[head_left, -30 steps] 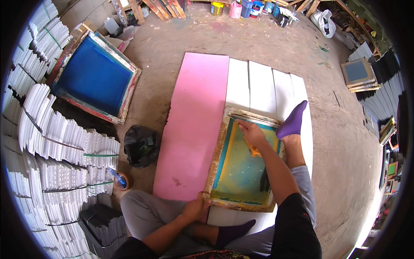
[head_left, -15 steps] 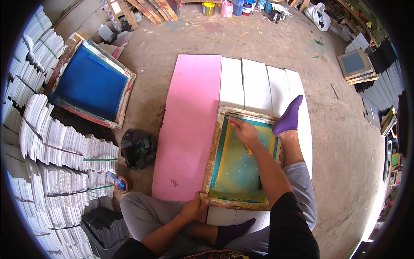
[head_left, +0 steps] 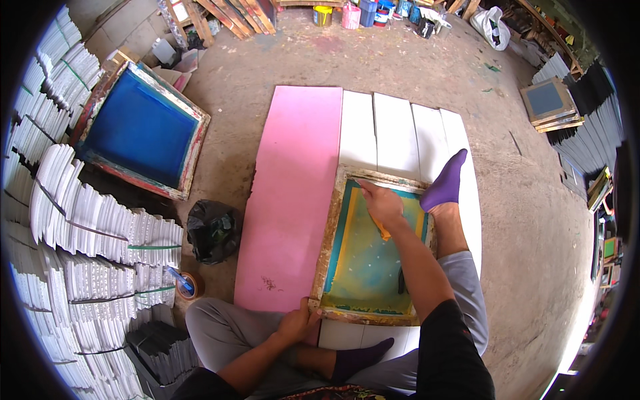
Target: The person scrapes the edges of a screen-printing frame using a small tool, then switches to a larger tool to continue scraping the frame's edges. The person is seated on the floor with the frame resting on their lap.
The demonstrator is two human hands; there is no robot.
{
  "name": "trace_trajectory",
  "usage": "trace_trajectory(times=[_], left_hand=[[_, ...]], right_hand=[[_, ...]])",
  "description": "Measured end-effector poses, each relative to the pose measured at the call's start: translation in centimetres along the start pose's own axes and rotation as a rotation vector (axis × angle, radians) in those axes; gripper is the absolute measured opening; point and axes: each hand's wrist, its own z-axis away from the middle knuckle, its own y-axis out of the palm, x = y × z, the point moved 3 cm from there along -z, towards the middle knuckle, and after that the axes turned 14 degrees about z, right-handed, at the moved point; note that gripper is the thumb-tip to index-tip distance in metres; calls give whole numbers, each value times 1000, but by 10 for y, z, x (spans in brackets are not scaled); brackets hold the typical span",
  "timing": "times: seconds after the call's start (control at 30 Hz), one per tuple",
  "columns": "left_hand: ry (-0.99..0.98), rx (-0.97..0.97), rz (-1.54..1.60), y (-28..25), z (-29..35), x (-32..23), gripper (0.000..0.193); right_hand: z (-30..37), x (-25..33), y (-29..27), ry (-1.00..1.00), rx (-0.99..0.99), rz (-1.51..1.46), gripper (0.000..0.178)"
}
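A wooden-framed printing screen (head_left: 329, 250) lies before me, its mesh stained yellow, green and teal. My left hand (head_left: 297, 325) is closed on the frame's near left corner, thumb on top. Over the far left part of the mesh is my right hand (head_left: 385, 205), closed with its index finger stretched toward the frame's far bar. An orange-handled tool (head_left: 385, 234) sticks out below that palm; its working end is too small to make out. A slim dark object (head_left: 401, 281) lies on the mesh beside my right forearm.
Under the screen are a pink board (head_left: 293, 173) and white panels (head_left: 395, 137). My purple-socked foot (head_left: 445, 183) rests against the frame's right side. Tied paper stacks (head_left: 87, 220), a blue screen (head_left: 143, 130), a black plastic bag (head_left: 214, 230) and a tape roll (head_left: 190, 285) stand left.
My right hand has shifted slightly right and nearer along the far bar, the orange-handled tool moving with it. My left hand stays at the corner.
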Motion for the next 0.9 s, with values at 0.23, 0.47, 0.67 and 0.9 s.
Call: trace_trajectory(times=[0.23,0.47,0.67,0.9], left_hand=[[-21,-3,-18,-3,0,-5,58],[-29,-4,-13,0,-2,-3,57],[-32,7,-23,-1,1,-9,59],[-32,12,-1,-1,0,-5,60]], right_hand=[[-7,20,-19,-41,72,217,34],[-22,13,-12,-60,123,182,38],[-21,31,-32,-98,244,391,33],[-19,27,-33,-100,208,167,41]])
